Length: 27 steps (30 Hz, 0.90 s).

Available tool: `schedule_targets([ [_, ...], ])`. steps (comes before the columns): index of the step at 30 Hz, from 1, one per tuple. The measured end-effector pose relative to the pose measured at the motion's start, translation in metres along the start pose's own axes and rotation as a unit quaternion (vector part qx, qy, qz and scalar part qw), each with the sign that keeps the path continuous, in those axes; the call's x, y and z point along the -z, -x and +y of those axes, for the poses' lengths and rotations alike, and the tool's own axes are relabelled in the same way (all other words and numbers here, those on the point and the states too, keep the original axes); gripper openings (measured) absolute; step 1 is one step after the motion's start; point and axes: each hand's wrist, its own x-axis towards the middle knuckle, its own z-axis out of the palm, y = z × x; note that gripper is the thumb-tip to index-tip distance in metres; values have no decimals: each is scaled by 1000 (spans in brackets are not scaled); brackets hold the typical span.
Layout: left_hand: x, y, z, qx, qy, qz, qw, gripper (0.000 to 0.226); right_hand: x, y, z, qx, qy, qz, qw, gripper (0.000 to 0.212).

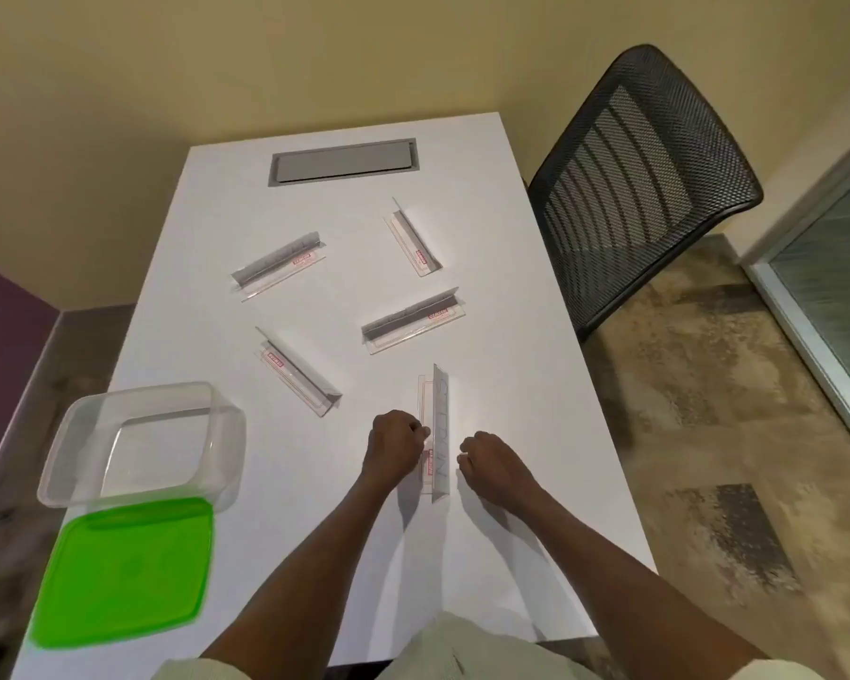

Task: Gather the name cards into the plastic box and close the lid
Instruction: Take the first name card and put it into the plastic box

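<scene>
Several clear acrylic name cards lie scattered on the white table (315, 557). The nearest name card (440, 424) stands lengthwise between my hands. My left hand (394, 446) is curled against its left edge, fingertips touching it. My right hand (494, 466) rests loosely curled on the table just right of it, apart from it. Other cards lie at the left middle (298, 373), the centre right (413, 320), the far left (278, 265) and the far right (413, 238). The clear plastic box (141, 444) stands empty at the left, its green lid (126, 571) flat in front of it.
A grey cable hatch (343, 161) is set into the far end of the table. A black mesh chair (644, 188) stands at the table's right side. The table's right edge runs close to my right arm.
</scene>
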Motion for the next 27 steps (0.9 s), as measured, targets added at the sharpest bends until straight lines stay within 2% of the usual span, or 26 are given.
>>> schedule_targets([
  [4,-2,3,6,41,24,-15,999,25,1,-1,-8,-63,-66,-32,995,36],
  [7,-8,1,7,42,26,-23,999,23,-1,-2,-12,-69,-92,-62,991,44],
  [12,-11,2,9,38,-7,-42,998,17,-1,-4,-15,-99,-132,-98,981,42],
  [17,-9,3,14,29,-65,-28,997,39,2,-5,-16,-130,-167,-126,969,31],
  [20,-5,1,14,38,-42,3,998,42,6,-6,-14,-138,-191,-125,964,35],
  [23,0,-5,10,65,20,19,997,29,9,-8,-12,-151,-241,-118,951,42],
  [27,6,-13,7,97,103,58,988,25,10,-13,-14,-199,-351,-117,907,41],
])
